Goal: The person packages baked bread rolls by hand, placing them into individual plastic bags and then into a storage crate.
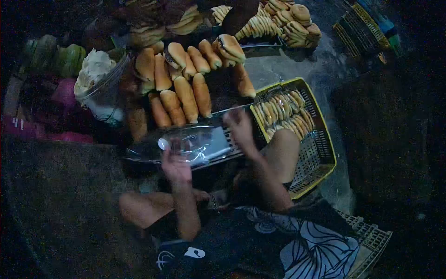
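Clear plastic packaging (pixel 204 154) lies across a black slotted surface (pixel 233 146) in front of a seated person, its glossy sheets spread flat, likely so either hand can reach them. The left hand (pixel 176 166) is over the near edge, palm turned up; blur leaves it impossible to tell whether its fingers grip the film. The right hand (pixel 239 130), near the right end, has its fingers wide. Just beyond the far edge, long bread rolls (pixel 186 98) line up side by side, seemingly for easy picking. At right, bagged flat breads (pixel 281 111) stand on edge in rows toward the far end of a yellow-rimmed crate (pixel 310 160), a snug arrangement that probably keeps them upright.
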### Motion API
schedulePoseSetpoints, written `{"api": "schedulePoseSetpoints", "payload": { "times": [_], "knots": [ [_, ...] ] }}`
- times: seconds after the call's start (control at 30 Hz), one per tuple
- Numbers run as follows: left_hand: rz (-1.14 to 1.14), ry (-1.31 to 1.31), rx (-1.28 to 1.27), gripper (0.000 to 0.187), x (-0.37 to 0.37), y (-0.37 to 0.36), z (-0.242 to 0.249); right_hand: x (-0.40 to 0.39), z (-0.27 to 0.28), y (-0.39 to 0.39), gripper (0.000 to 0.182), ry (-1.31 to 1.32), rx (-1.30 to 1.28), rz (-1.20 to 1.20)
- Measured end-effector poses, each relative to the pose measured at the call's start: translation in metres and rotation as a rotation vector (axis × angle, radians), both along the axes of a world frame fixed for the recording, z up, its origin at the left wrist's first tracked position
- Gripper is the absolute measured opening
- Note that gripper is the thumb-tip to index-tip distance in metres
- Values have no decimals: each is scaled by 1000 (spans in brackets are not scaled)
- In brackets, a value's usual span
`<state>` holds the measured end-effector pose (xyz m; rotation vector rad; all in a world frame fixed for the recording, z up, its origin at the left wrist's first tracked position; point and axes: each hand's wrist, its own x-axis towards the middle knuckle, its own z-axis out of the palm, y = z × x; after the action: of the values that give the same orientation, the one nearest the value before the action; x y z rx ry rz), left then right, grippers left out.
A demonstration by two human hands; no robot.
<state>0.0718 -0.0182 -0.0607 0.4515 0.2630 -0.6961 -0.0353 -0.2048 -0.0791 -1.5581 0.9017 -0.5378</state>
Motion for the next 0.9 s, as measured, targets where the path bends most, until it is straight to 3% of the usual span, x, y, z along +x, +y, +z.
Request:
{"api": "schedulePoseSetpoints", "payload": {
  "times": [0.03, 0.07, 0.1, 0.17, 0.23, 0.27, 0.3, 0.33, 0.4, 0.53, 0.57, 0.63, 0.67, 0.77, 0.8, 0.83, 0.9],
  "knots": [
    [8, 0, 11, 28, 5, -2, 6, 18, 9, -29, 58, 84, -387, -392],
    [0, -40, -164, 34, 9, -1, 17, 34, -27, -63, 66, 579, -986, -747],
    [-5, -81, -332, 41, 13, 2, 29, 35, -54, -90, 66, 590, -1047, -737],
    [23, -25, -387, 45, 15, 3, 52, 26, -39, -113, 67, 542, -756, -383],
    [57, 26, -440, 50, 21, 8, 56, 16, -21, -103, 54, 481, -438, -318],
    [58, 42, -500, 53, 24, 10, 56, 4, -43, -98, 42, -98, -336, -333],
    [52, 55, -569, 56, 27, 13, 55, -8, 14, -57, 38, -94, 37, -303],
    [115, 186, -582, 59, 31, 18, 51, -26, 18, -42, 47, -230, 162, -221],
    [144, 192, -561, 61, 34, 24, 39, -53, 77, 4, 52, -402, 385, -29],
    [82, 319, -617, 62, 12, 20, 48, -58, 145, 47, 55, -118, 265, 330],
    [60, 325, -629, 62, 4, 20, 47, -53, 132, 52, 59, -20, 141, 308],
    [-112, -89, -632, 62, -10, 20, 44, -45, 118, 65, 63, -207, 180, 216],
    [-59, -230, -328, 63, -11, 19, 44, -48, 113, 67, 66, -228, 143, 234],
    [-232, -90, -283, 64, -32, 20, 50, -54, 94, 89, 71, -319, 194, 252],
    [-229, -219, -278, 65, -47, 13, 54, -51, 91, 98, 71, -294, 205, 133],
    [-218, -344, -273, 66, -62, 5, 58, -47, 92, 105, 71, -270, 218, 11],
    [-26, -313, -10, 66, -80, 1, 50, -38, 96, 114, 63, -319, 184, -6]
  ]
}}
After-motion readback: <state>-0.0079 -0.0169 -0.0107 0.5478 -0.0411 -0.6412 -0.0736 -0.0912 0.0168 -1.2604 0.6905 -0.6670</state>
